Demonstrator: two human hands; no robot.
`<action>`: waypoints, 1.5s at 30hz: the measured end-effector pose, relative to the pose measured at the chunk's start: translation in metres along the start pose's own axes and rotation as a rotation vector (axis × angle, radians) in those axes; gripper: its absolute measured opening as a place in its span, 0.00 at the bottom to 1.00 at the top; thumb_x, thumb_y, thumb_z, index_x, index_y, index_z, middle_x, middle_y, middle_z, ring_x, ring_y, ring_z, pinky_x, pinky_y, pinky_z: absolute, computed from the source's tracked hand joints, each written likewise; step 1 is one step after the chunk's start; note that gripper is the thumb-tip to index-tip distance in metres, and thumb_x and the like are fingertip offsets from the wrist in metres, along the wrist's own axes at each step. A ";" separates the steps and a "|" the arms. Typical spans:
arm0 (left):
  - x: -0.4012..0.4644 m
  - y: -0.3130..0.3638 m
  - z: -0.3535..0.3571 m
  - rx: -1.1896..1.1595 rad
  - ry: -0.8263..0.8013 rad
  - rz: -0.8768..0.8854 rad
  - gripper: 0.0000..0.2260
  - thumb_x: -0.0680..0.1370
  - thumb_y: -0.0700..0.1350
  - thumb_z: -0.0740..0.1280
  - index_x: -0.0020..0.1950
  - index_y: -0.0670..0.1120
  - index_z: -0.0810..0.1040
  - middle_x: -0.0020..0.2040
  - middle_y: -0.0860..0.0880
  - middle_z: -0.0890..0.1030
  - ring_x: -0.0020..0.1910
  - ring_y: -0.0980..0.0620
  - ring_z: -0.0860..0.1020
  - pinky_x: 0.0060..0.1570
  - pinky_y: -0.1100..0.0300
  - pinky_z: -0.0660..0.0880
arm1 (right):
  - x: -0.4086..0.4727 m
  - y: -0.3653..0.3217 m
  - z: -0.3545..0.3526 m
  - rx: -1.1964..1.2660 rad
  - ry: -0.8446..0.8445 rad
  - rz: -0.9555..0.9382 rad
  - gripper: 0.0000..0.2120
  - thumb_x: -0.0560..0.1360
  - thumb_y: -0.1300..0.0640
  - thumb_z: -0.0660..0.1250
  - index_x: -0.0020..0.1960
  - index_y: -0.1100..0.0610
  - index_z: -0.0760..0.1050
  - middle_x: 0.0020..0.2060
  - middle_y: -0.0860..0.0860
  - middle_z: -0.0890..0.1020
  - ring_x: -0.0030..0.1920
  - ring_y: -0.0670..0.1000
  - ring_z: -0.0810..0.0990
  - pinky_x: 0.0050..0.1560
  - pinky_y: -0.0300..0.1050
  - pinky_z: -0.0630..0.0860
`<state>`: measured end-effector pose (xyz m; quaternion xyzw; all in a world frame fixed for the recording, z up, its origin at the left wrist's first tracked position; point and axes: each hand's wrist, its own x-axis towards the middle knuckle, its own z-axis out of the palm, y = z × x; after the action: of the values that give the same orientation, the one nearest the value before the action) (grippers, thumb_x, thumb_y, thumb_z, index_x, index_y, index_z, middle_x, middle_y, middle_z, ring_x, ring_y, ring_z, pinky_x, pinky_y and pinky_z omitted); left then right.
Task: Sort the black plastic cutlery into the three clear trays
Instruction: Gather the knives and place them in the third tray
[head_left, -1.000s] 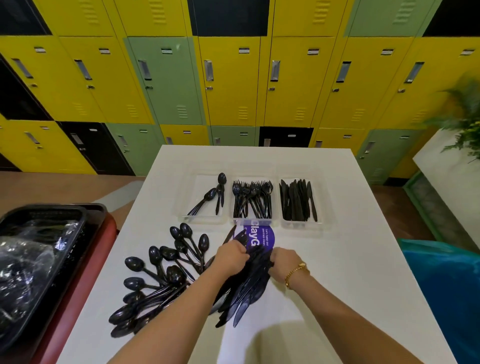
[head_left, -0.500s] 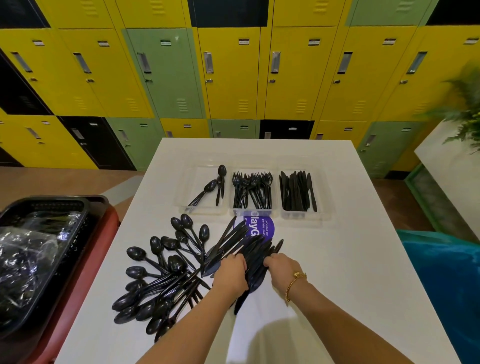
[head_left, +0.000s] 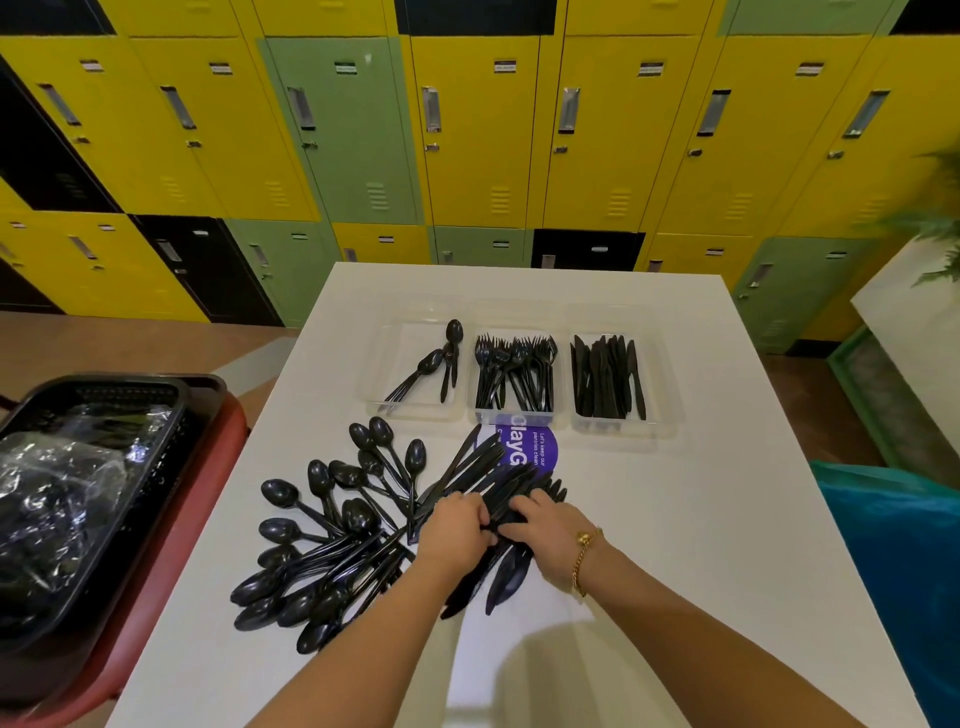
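Fingers (head_left: 480, 512) of both hands clasp the knife bundle (head_left: 506, 574) between them.

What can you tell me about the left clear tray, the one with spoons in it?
The left tray is a shallow rectangular container of clear plastic with a raised rim, standing flat on the white table, beside the fork tray. It holds only a few black spoons, lying slanted with bowls toward the far end; much of its floor shows bare. Neither of the hands touches it.
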<state>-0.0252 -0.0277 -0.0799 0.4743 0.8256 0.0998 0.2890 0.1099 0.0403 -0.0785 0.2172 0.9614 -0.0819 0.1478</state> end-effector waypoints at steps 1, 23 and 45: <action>0.001 -0.002 -0.003 -0.014 0.015 -0.016 0.10 0.74 0.45 0.70 0.52 0.44 0.77 0.56 0.46 0.76 0.56 0.47 0.75 0.54 0.54 0.73 | 0.003 0.001 0.000 -0.029 -0.013 -0.036 0.21 0.78 0.62 0.60 0.70 0.53 0.68 0.65 0.54 0.70 0.65 0.56 0.66 0.58 0.49 0.72; -0.002 -0.018 -0.004 -0.152 0.038 -0.094 0.01 0.76 0.43 0.64 0.45 0.48 0.73 0.47 0.47 0.78 0.51 0.46 0.79 0.52 0.55 0.76 | 0.006 0.013 0.003 -0.136 -0.095 -0.149 0.16 0.75 0.63 0.65 0.61 0.60 0.70 0.59 0.57 0.74 0.58 0.56 0.70 0.54 0.48 0.71; -0.014 -0.013 -0.001 -0.197 0.025 -0.095 0.04 0.76 0.42 0.64 0.49 0.45 0.76 0.50 0.46 0.79 0.51 0.47 0.78 0.55 0.55 0.76 | -0.006 0.018 0.013 -0.173 -0.203 -0.092 0.14 0.75 0.61 0.63 0.61 0.59 0.72 0.56 0.57 0.75 0.58 0.57 0.73 0.55 0.51 0.73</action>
<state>-0.0300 -0.0464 -0.0789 0.4027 0.8368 0.1728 0.3283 0.1256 0.0509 -0.0904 0.1501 0.9538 -0.0271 0.2588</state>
